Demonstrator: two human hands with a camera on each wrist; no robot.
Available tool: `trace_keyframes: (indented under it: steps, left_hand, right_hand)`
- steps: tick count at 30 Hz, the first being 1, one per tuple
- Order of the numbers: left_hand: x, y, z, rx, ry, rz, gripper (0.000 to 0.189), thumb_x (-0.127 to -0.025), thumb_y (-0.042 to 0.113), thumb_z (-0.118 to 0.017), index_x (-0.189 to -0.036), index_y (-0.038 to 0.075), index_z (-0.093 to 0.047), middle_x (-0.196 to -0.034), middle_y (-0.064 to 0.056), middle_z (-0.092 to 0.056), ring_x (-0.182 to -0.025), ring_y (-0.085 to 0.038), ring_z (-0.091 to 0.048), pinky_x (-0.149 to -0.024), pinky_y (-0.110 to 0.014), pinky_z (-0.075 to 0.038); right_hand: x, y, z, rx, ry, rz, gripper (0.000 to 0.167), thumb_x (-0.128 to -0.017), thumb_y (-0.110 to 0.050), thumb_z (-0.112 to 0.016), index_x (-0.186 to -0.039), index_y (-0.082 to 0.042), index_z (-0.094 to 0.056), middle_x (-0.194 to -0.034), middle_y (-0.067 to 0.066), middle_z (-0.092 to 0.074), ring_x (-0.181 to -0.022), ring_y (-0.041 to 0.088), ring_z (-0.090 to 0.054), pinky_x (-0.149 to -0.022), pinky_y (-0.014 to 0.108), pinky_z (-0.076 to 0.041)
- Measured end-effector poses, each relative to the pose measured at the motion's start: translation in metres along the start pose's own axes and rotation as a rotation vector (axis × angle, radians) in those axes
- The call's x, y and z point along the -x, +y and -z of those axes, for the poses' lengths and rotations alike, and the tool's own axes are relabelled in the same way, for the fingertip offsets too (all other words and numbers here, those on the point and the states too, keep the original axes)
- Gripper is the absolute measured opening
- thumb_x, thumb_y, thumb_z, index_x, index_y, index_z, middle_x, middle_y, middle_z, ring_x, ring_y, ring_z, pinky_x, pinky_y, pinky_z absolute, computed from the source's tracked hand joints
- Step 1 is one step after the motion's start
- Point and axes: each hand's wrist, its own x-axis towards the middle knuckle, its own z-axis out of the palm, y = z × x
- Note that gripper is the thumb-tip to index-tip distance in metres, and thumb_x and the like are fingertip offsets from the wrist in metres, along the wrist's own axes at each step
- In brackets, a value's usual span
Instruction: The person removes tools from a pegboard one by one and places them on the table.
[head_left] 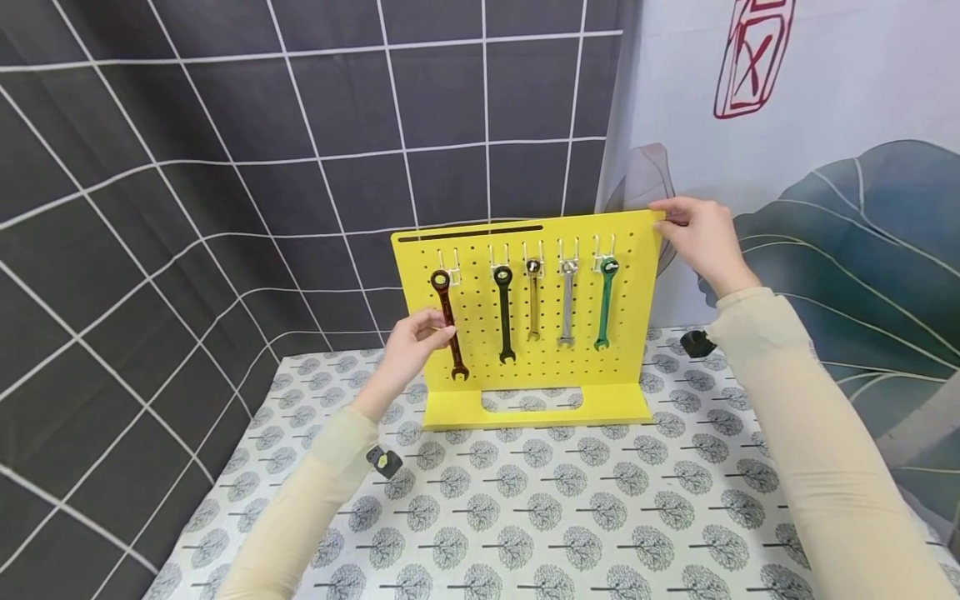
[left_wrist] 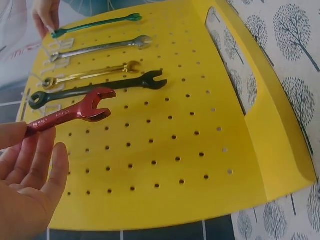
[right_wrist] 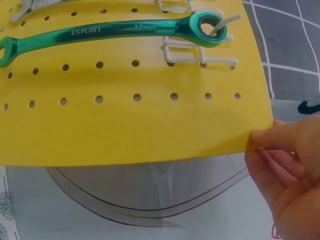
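My left hand (head_left: pixel 414 344) pinches the shank of a red combination wrench (head_left: pixel 450 321) between thumb and fingers. In the head view its ring end is up at the leftmost white hook (head_left: pixel 454 271); whether it sits on the hook I cannot tell. My right hand (head_left: pixel 703 237) grips the top right corner of a yellow pegboard (head_left: pixel 633 333). To the right of the red wrench hang a black wrench (head_left: pixel 505 321), a gold wrench (head_left: pixel 533 304), a silver wrench (head_left: pixel 567 308) and a green wrench (right_wrist: pixel 110 32), each from a white hook.
The pegboard stands on its yellow base (head_left: pixel 540 421) on a tree-patterned tablecloth (head_left: pixel 525 517). A dark grid-patterned curtain (head_left: pixel 337 108) hangs behind and to the left. At the back right is a pale cloth printed with large leaves (head_left: pixel 885 250).
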Motion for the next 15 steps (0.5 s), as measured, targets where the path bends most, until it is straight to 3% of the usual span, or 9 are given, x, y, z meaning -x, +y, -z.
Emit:
trace_keyframes:
  steps: [7, 15]
  left_hand:
    - [0.010, -0.001, 0.027, -0.020, 0.048, -0.019, 0.024, -0.095, 0.010, -0.070, -0.114, -0.005, -0.065, -0.106, -0.016, -0.070, -0.092, -0.014, -0.070, -0.085, -0.031, -0.060]
    - [0.021, 0.000, 0.066, -0.041, 0.130, -0.038, 0.028, -0.097, 0.011, -0.068, -0.117, -0.008, -0.063, -0.102, -0.006, -0.068, -0.086, -0.006, -0.067, -0.082, -0.025, -0.060]
  right_hand:
    - [0.000, 0.000, -0.001, -0.007, 0.001, 0.001, 0.038, -0.103, -0.016, -0.058, -0.139, -0.008, -0.060, -0.131, 0.022, -0.064, -0.116, 0.037, -0.062, -0.086, 0.041, -0.049]
    - [0.000, 0.001, 0.001, 0.000, -0.005, -0.011, 0.039, -0.103, -0.019, -0.057, -0.140, -0.008, -0.060, -0.133, 0.022, -0.063, -0.116, 0.036, -0.061, -0.083, 0.038, -0.048]
